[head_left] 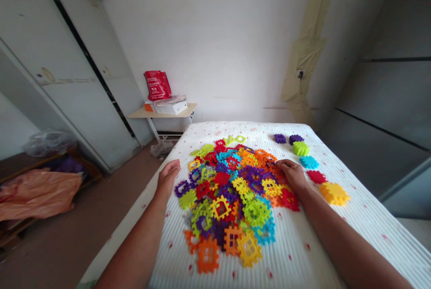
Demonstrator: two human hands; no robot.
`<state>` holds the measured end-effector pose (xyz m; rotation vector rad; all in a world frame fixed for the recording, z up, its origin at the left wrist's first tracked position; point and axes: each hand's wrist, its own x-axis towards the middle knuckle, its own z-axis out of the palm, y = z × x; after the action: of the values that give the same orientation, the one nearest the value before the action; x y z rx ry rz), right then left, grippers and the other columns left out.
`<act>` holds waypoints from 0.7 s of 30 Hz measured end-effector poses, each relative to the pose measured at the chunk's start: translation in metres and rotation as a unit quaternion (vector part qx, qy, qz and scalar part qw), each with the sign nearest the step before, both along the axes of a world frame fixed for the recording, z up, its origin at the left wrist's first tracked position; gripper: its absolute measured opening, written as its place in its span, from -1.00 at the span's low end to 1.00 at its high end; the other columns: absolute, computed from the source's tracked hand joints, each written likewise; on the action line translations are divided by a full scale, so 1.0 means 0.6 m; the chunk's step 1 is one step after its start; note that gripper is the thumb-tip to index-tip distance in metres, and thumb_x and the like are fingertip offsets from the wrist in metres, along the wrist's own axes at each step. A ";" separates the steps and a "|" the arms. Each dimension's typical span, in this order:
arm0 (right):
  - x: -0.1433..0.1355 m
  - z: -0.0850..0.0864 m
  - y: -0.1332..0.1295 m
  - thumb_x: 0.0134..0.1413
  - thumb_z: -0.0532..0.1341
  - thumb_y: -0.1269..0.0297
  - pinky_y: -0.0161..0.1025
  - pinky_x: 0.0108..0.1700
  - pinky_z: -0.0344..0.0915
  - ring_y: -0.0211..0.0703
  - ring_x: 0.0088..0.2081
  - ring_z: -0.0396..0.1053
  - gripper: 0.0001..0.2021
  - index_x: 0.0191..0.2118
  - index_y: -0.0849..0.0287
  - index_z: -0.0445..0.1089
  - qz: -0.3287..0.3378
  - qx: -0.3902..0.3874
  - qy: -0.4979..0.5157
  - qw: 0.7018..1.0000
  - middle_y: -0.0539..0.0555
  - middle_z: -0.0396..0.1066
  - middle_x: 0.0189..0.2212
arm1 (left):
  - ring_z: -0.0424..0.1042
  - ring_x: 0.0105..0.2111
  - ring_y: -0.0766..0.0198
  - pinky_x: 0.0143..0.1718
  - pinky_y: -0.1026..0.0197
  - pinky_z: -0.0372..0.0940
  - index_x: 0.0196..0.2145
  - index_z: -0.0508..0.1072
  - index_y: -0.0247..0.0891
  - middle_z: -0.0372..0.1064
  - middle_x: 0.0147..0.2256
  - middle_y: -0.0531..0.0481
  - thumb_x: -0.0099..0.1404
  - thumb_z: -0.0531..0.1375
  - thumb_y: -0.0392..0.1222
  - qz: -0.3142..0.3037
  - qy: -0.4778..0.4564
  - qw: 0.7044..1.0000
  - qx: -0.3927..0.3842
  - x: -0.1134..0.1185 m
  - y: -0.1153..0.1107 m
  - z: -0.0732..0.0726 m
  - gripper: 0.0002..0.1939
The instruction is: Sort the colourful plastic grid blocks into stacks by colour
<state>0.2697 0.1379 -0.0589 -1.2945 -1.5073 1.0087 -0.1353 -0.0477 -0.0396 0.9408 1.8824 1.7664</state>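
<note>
A large heap of toothed plastic building pieces [222,178] in several colours covers the middle of the bed. My left hand [169,174] is at the heap's left edge, beside a purple piece [182,188], its fingers stretched out and nothing in them. At the right edge of the heap, my right hand [292,173] has its fingers pressed together at some orange pieces [276,173]; what is between the fingertips is hidden. Near the right wrist lies a red piece [290,199]. Yellow window-shaped pieces [220,207] and orange window-shaped pieces [208,255] lie toward the front.
Sorted groups run down the bed's right side: purple pieces [296,139], green pieces [301,148], blue pieces [309,162], red pieces [316,177] and a yellow stack [335,193]. Behind the bed's left corner, a small table [136,113] bears a red bag [157,85] and a white box [173,108].
</note>
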 end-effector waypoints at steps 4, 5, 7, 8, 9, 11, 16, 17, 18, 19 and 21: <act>0.007 0.009 -0.003 -0.23 0.21 0.00 -0.23 -0.35 0.31 -0.14 -0.43 0.38 -0.65 -0.40 0.21 0.43 0.010 -0.011 0.065 0.998 0.10 0.48 -0.43 | 0.19 0.10 0.04 0.16 0.02 0.01 0.02 0.34 -0.18 0.28 0.05 -0.14 0.06 0.19 0.07 -0.027 0.222 0.975 0.008 0.063 -0.062 0.020 -0.43; 0.009 0.018 -0.007 -0.21 0.20 0.00 -0.20 -0.31 0.32 -0.11 -0.40 0.39 -0.65 -0.40 0.21 0.43 0.016 -0.002 0.052 0.999 0.11 0.48 -0.41 | 0.18 0.11 0.03 0.16 0.01 0.01 0.05 0.32 -0.17 0.26 0.07 -0.14 0.09 0.17 0.06 -0.065 0.294 0.954 -0.001 0.082 -0.082 0.023 -0.43; 0.013 0.040 -0.024 -0.14 0.17 -0.01 -0.15 -0.22 0.32 -0.06 -0.32 0.41 -0.63 -0.34 0.21 0.44 0.049 0.035 -0.008 0.998 0.14 0.48 -0.34 | 0.15 0.13 -0.02 0.18 -0.07 -0.07 0.10 0.28 -0.11 0.24 0.10 -0.13 0.11 0.15 0.06 -0.143 0.418 0.897 -0.012 0.121 -0.124 0.022 -0.41; 0.016 0.053 -0.036 -0.10 0.16 -0.02 -0.12 -0.15 0.31 -0.03 -0.25 0.40 -0.62 -0.29 0.20 0.45 0.079 0.064 -0.052 0.993 0.15 0.47 -0.27 | 0.14 0.14 -0.04 0.19 -0.11 -0.11 0.14 0.23 -0.08 0.21 0.13 -0.13 0.11 0.15 0.08 -0.181 0.466 0.866 -0.014 0.139 -0.144 0.019 -0.36; 0.020 0.066 -0.049 -0.06 0.15 -0.02 -0.08 -0.08 0.28 0.00 -0.17 0.39 -0.59 -0.21 0.19 0.45 0.115 0.100 -0.099 0.983 0.16 0.45 -0.19 | 0.13 0.15 -0.07 0.19 -0.15 -0.15 0.18 0.17 -0.05 0.16 0.16 -0.13 0.08 0.16 0.12 -0.215 0.504 0.836 -0.019 0.154 -0.162 0.013 -0.29; 0.028 0.084 -0.083 -0.04 0.16 -0.06 0.00 0.05 0.18 0.08 0.02 0.27 -0.48 0.00 0.13 0.37 0.191 0.193 -0.194 0.943 0.18 0.34 0.01 | 0.08 0.17 -0.13 0.19 -0.22 -0.23 0.23 0.06 -0.01 0.06 0.22 -0.14 0.01 0.19 0.22 -0.253 0.554 0.792 -0.043 0.178 -0.190 -0.003 -0.14; 0.039 0.072 -0.171 -0.17 0.22 -0.21 0.18 0.17 -0.08 0.24 0.22 -0.05 -0.13 0.26 0.04 0.03 0.326 0.352 -0.347 0.806 0.19 -0.04 0.26 | -0.04 0.20 -0.26 0.15 -0.33 -0.27 0.26 -0.03 -0.04 -0.12 0.28 -0.20 -0.14 0.23 0.32 -0.236 0.590 0.766 -0.095 0.195 -0.202 -0.032 0.06; 0.038 0.064 -0.184 -0.18 0.21 -0.23 0.20 0.18 -0.14 0.26 0.23 -0.08 -0.10 0.28 0.02 -0.01 0.341 0.359 -0.363 0.789 0.18 -0.08 0.28 | -0.07 0.21 -0.26 0.14 -0.34 -0.26 0.27 -0.05 -0.05 -0.15 0.28 -0.21 -0.13 0.23 0.31 -0.230 0.588 0.768 -0.107 0.196 -0.197 -0.034 0.07; 0.035 0.055 -0.194 -0.18 0.20 -0.24 0.22 0.19 -0.19 0.27 0.24 -0.10 -0.09 0.28 0.01 -0.03 0.352 0.363 -0.373 0.778 0.18 -0.11 0.28 | -0.08 0.21 -0.26 0.14 -0.35 -0.25 0.27 -0.07 -0.05 -0.18 0.29 -0.21 -0.12 0.22 0.31 -0.227 0.585 0.770 -0.115 0.196 -0.190 -0.034 0.06; 0.030 0.047 -0.201 -0.18 0.20 -0.25 0.22 0.20 -0.23 0.26 0.24 -0.11 -0.09 0.28 0.01 -0.04 0.358 0.366 -0.377 0.772 0.18 -0.12 0.29 | -0.10 0.22 -0.25 0.13 -0.35 -0.24 0.28 -0.08 -0.06 -0.19 0.29 -0.21 -0.10 0.21 0.31 -0.228 0.583 0.770 -0.120 0.196 -0.184 -0.033 0.05; 0.018 0.035 -0.204 -0.16 0.18 -0.26 0.23 0.20 -0.27 0.25 0.24 -0.11 -0.10 0.29 0.02 -0.05 0.359 0.374 -0.374 0.769 0.18 -0.12 0.29 | -0.10 0.22 -0.23 0.13 -0.34 -0.22 0.28 -0.09 -0.05 -0.18 0.29 -0.21 -0.05 0.18 0.31 -0.232 0.579 0.772 -0.124 0.197 -0.171 -0.030 0.01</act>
<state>0.2802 0.0153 -0.0378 -0.4839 -2.7717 0.1392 -0.0172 -0.1504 -0.0574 2.4522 2.0525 0.5300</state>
